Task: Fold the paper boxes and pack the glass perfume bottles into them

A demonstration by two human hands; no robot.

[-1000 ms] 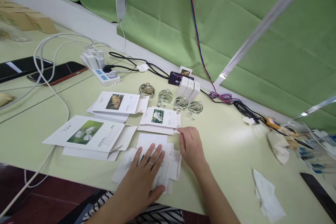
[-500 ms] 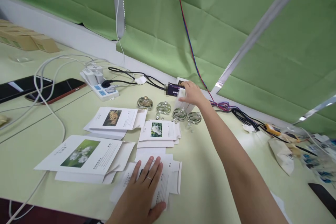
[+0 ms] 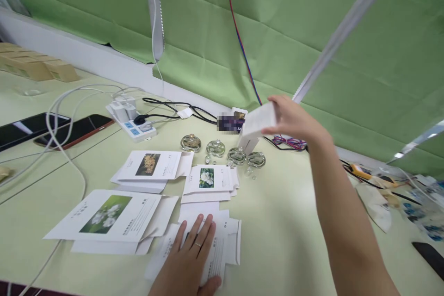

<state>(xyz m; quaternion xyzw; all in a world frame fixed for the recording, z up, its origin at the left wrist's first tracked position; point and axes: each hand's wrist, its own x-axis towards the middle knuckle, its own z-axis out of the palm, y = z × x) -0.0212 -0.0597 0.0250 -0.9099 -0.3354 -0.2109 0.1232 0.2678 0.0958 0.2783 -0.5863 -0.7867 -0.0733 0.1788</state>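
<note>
My left hand (image 3: 192, 256) lies flat with fingers spread on a flattened white carton (image 3: 231, 240), covering most of its printed picture. In my right hand (image 3: 294, 118) is a small white box (image 3: 259, 122), gripped by one end and tilted above the back of the table. Just below and in front of it stand several glass bottles, among them a clear one (image 3: 256, 159) and one with brownish contents (image 3: 190, 143). Tiny clear stoppers (image 3: 248, 172) lie near them. Flattened cartons with flower pictures lie to the left: white blossoms (image 3: 107, 215), orange flowers (image 3: 149, 165) and a smaller white-flower one (image 3: 208, 179).
A lit phone (image 3: 232, 123) leans at the wall before a picture card. A power strip (image 3: 133, 125) with chargers and looping white cables is at the left, beside two dark devices. Brown boxes (image 3: 38, 62) stand far left. Cable bundles (image 3: 289, 142) and a cloth pouch (image 3: 373, 206) lie right.
My right hand has lifted the white box and drawn it to the right, away from the phone, tipping it. My left hand stays flat on the carton. The view has shifted slightly.
</note>
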